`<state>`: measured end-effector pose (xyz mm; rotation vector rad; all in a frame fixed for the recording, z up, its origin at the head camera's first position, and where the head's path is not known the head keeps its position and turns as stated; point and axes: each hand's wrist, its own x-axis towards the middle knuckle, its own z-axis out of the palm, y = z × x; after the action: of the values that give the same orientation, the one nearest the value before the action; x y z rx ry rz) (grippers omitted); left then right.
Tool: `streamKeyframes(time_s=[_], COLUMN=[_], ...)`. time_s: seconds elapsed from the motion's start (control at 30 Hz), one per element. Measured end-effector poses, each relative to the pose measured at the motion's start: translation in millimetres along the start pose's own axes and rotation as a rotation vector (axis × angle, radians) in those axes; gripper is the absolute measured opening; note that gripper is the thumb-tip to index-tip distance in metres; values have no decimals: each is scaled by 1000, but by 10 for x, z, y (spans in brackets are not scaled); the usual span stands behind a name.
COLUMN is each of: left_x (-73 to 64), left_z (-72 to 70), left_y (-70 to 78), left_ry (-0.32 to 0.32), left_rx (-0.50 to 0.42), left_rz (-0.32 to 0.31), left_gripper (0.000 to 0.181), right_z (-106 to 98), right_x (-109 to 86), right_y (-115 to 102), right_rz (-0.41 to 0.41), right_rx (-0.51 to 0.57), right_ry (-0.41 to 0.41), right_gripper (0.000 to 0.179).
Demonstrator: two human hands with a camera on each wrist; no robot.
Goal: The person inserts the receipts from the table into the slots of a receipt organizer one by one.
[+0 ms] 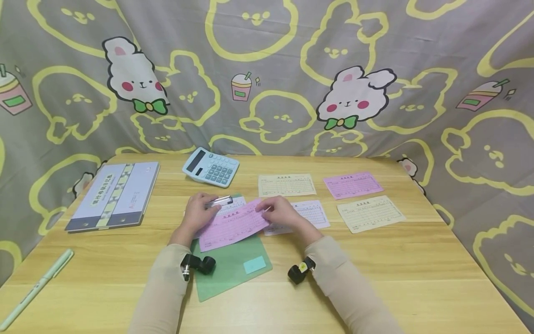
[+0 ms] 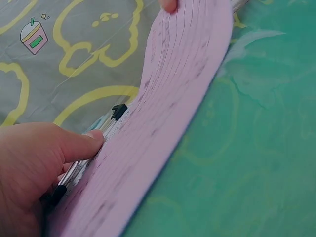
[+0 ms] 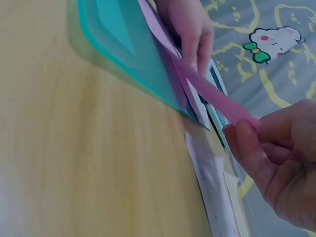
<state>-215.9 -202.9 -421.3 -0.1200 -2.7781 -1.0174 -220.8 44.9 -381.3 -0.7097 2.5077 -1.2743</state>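
Observation:
A translucent green clipboard point(image 1: 225, 260) lies slanted on the table before me, with a metal clip point(image 1: 225, 201) at its far end. My left hand point(image 1: 198, 215) grips the clip end, its thumb over the clip and paper edge in the left wrist view. Between thumb and fingers, my right hand point(image 1: 283, 213) pinches the right end of a pink printed slip point(image 1: 233, 226). That end is raised and the slip bends over the board, as the right wrist view shows. A white printed slip point(image 1: 238, 202) lies beneath it, partly covered. A blue sticker point(image 1: 254, 265) marks the board's near end.
To the right lie a white slip point(image 1: 313, 213), two cream slips point(image 1: 288, 185) point(image 1: 371, 214) and another pink slip point(image 1: 352, 184). A blue calculator point(image 1: 211, 167) sits behind the clipboard. At left are a ledger book point(image 1: 112, 195) and a green pen point(image 1: 37, 288). A patterned curtain point(image 1: 275, 69) hangs behind.

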Motion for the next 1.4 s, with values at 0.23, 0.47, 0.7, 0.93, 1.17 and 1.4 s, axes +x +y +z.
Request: streamKeyframes(time_s=[0.23, 0.47, 0.7, 0.93, 1.17, 1.4], left_x=[-3, -17, -15, -11, -19, -7], left_z=[-4, -23, -3, 27, 6, -8], left_y=[-5, 27, 26, -22, -1, 31], left_ry=[10, 24, 18, 29, 9, -8], left_rx=[28, 94, 78, 49, 107, 182], left_rz=[23, 76, 51, 67, 79, 127], left_gripper=[36, 36, 35, 35, 37, 35], right_z=[175, 295, 383, 466, 552, 579], right_x=[114, 186, 212, 121, 45, 72], right_y=[-52, -121, -144, -82, -116, -141], right_rz=[29, 63, 106, 150, 194, 232], right_rx=[-12, -19, 44, 284, 367, 356], right_ry=[-24, -20, 41, 65, 85, 174], right_gripper=[24, 24, 23, 23, 20, 21])
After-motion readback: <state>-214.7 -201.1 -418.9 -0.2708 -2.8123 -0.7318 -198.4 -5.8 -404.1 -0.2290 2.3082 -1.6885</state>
